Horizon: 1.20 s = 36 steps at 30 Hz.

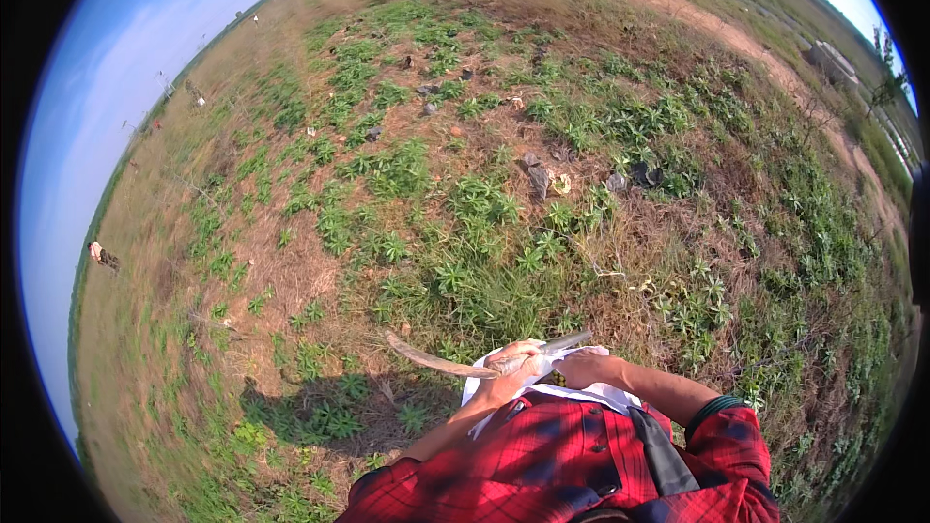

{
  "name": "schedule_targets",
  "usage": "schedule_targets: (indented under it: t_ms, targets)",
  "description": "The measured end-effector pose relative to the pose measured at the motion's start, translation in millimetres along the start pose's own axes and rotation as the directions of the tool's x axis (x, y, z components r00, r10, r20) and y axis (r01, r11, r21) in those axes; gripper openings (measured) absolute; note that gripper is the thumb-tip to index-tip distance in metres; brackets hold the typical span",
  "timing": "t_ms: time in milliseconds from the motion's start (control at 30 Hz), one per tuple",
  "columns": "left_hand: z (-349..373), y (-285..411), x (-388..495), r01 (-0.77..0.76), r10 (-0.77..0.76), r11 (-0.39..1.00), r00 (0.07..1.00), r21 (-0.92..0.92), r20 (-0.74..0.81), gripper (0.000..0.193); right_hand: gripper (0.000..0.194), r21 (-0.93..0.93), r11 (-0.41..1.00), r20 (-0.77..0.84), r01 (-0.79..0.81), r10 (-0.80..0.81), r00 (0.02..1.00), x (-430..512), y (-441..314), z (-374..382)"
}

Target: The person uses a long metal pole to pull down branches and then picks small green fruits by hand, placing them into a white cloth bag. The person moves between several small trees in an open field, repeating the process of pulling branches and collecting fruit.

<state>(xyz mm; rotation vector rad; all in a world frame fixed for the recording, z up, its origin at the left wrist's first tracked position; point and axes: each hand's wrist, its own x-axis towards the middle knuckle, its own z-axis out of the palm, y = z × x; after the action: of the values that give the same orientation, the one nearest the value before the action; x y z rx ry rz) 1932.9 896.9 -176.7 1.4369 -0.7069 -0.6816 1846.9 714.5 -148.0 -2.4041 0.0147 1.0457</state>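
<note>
My left hand (517,362) is closed around a sickle, in front of my waist. The sickle's curved blade (436,363) reaches out to the left, and its pale handle (567,341) slants up to the right past my fingers. White cloth (614,396), perhaps a bag or an apron, is bunched at my waist under both hands. My right hand (583,368) is pressed into this cloth just right of the handle. Its fingertips are hidden, so whether it grips anything is unclear. A small dark yellowish patch shows between the hands.
Low green plants (479,203) and dry grass cover the ground ahead. Dark scraps (538,180) lie among them, with a thin pale twig or cord (607,272) nearer me. A dirt track (726,33) curves along the right. Far left stands a person (102,254).
</note>
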Motion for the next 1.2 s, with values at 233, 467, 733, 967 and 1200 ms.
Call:
schedule_targets:
  t_ms: [233,467,733,967,1200]
  targets:
    - [-3.8,13.3,-7.5,0.104,-0.121,0.982,0.987,-0.157,-0.107,0.015,0.021,0.133,0.961,-0.305,0.242,-0.193,0.932,-46.7,-11.4,-33.2]
    - [2.1,15.4,-32.5,-0.005,-0.014,0.995,0.980,-0.097,-0.197,0.016,0.019,0.210,0.798,-0.705,0.565,-0.277,0.653,-184.2,-72.3,-134.7]
    - [10.2,12.6,-42.6,0.052,-0.048,0.999,0.967,0.007,-0.251,0.016,0.026,0.698,0.087,-0.678,0.711,-0.242,0.695,-279.9,-191.8,-167.9]
    - [16.7,13.3,-46.7,0.078,-0.063,0.996,0.961,0.045,-0.271,0.016,0.022,0.621,0.098,-0.632,0.778,-0.524,0.571,-293.9,-222.9,-182.6]
    - [13.8,13.2,-50.4,0.088,-0.064,0.994,0.953,0.067,-0.295,0.016,0.023,0.271,-0.024,-0.696,0.962,-0.695,0.179,-278.6,-206.7,-185.9]
